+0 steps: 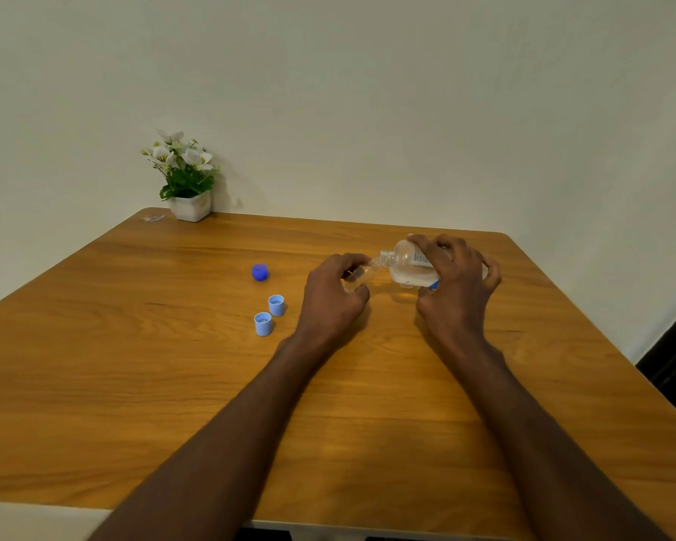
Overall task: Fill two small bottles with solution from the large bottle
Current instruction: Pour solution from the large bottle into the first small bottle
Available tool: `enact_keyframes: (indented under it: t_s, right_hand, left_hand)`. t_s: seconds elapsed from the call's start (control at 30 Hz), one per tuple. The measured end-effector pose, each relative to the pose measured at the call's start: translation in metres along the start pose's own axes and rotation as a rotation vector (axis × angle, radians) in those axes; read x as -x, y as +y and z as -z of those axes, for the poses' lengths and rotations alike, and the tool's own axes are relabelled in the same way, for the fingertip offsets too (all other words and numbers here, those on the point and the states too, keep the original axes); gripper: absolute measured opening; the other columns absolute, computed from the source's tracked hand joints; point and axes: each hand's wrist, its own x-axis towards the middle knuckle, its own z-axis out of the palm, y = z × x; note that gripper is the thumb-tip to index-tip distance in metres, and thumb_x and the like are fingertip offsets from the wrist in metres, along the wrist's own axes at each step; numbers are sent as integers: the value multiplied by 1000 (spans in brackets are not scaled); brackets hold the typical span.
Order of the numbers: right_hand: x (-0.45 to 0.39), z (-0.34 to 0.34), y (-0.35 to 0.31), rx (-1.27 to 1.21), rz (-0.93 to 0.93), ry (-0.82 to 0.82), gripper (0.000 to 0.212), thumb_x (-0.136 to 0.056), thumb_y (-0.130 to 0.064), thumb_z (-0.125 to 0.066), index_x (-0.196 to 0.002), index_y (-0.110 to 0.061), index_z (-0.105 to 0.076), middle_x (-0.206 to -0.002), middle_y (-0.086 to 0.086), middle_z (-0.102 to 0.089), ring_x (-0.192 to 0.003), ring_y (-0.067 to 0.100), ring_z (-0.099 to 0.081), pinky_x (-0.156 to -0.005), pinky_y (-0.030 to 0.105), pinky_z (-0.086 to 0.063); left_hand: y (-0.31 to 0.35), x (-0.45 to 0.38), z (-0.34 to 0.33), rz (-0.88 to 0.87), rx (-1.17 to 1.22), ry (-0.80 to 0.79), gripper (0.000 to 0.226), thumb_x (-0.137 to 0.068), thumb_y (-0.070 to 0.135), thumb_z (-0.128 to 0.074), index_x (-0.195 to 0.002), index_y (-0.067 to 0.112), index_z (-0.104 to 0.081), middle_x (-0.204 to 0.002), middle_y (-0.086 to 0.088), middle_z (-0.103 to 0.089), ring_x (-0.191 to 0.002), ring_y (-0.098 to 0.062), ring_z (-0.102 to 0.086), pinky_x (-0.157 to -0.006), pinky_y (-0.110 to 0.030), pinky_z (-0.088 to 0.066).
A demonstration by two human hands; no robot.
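- right hand (455, 290) grips the large bottle (408, 265), tipped, neck at the small bottle (361, 273)
- left hand (334, 296) curls round that small bottle; caps (270, 316) lie left of it

Two bare forearms reach in from the lower edge of the view, each ending in a bare hand: the left hand (334, 296) and the right hand (459, 285). Both arms are uncovered from wrist to the frame's edge. The wrists are slim, the forearms broaden toward the elbow, and knuckles and finger joints show plainly.
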Motion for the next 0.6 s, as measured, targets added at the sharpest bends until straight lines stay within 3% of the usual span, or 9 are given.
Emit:
enact_keyframes:
  t_s: [0.6]
  right_hand:
    - [-4,-2,1,12,15,2,94,-66,4,-80,-145,-40,-55,-141,-4,-52,-137,20,-44,-119,49,-17]
  left_hand:
    - [0,-1,0,-1,4,0,46,-85,7,-74,-128,20,-69,-114,11,-68,-103,0,-61,-86,-8,-45]
